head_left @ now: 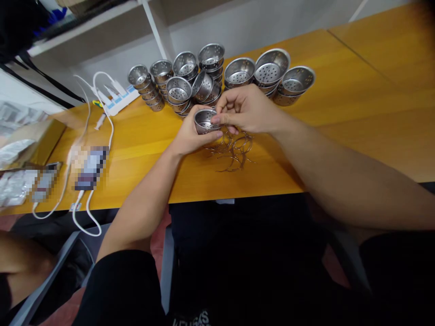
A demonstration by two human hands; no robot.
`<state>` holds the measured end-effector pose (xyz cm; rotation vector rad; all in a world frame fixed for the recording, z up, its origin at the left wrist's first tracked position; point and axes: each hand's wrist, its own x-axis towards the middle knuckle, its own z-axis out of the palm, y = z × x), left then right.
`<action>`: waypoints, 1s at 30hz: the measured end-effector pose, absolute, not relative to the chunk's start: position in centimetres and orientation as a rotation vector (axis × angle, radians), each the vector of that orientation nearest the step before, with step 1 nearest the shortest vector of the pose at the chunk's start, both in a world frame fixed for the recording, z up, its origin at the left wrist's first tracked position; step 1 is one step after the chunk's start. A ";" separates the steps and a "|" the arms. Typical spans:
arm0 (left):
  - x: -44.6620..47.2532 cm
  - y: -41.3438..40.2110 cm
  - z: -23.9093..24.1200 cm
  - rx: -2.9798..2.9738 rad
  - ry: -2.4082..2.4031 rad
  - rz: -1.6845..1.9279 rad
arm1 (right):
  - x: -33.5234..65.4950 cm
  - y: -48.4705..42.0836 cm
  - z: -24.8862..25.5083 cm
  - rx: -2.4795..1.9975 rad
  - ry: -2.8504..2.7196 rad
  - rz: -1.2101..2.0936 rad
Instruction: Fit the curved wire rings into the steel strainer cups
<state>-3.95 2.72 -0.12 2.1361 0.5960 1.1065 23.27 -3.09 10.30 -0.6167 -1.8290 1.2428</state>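
My left hand [190,136] grips a small perforated steel cup [205,120] from below and behind, just above the wooden table [142,149]. My right hand [243,111] pinches at the cup's rim with thumb and fingers closed; what it pinches is too thin to make out. A loose heap of thin wire rings [234,151] lies on the table right under both hands. Behind them stand several stacks of the same steel cups [185,79] and some wider perforated steel bowls [272,68].
A white power strip [117,97] with white cables [90,113] lies at the back left. Two blurred devices [90,167] and foil packets [13,188] sit at the left edge. Another person's arm [20,267] shows at lower left. A white shelf frame [159,31] rises behind.
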 end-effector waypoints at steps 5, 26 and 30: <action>-3.8 2.8 -0.3 2.127 0.620 1.126 | 23.2 -3.5 10.1 -0.695 -1.823 1.202; -4.2 4.1 -0.5 2.187 0.656 1.255 | 23.9 -3.8 10.1 -0.796 -1.896 0.624; -4.2 3.7 0.1 2.157 0.686 1.220 | 24.0 -3.5 9.5 -0.691 -1.964 0.584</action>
